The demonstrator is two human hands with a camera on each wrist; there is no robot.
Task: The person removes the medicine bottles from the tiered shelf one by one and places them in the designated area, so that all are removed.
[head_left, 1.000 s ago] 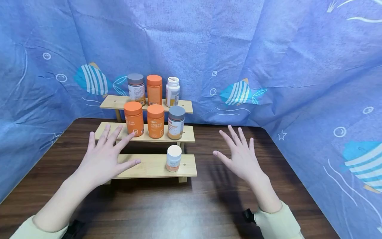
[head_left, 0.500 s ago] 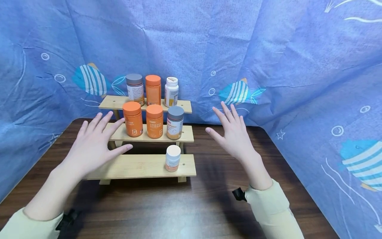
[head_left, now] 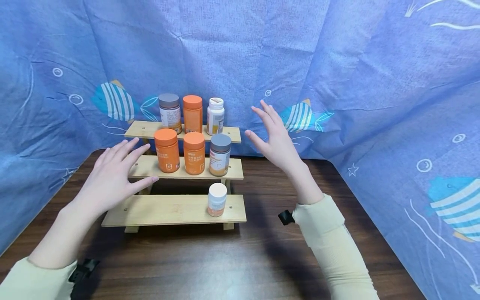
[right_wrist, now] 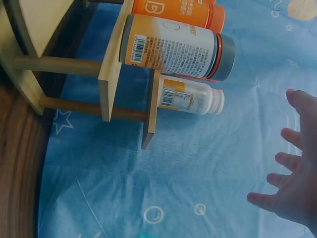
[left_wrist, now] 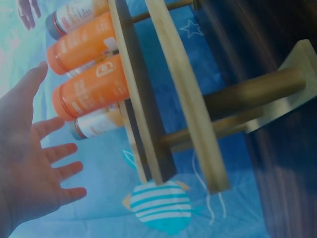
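Note:
My left hand (head_left: 108, 179) hovers with spread fingers at the left of a three-step wooden rack (head_left: 168, 209), nearest the orange bottle (head_left: 167, 152) marked B on the middle step. My right hand (head_left: 277, 143) is raised to the right of the rack, fingers apart, touching nothing. Beside the B bottle stand another orange bottle (head_left: 194, 154) and a grey-capped bottle (head_left: 219, 155). The top step bears a grey-capped bottle (head_left: 170, 114), an orange bottle (head_left: 193, 114) and a white bottle (head_left: 215, 116). A small white bottle (head_left: 217, 200) stands on the bottom step's right end.
The rack stands on a dark wooden table (head_left: 180, 266). A blue cloth (head_left: 232, 50) printed with fish hangs behind and along both sides. A black strap piece (head_left: 286, 217) juts from the right sleeve (head_left: 318, 216).
My right hand has risen and moved left, toward the top step's height. My left hand has shifted left and slightly up. The bottles stay in place.

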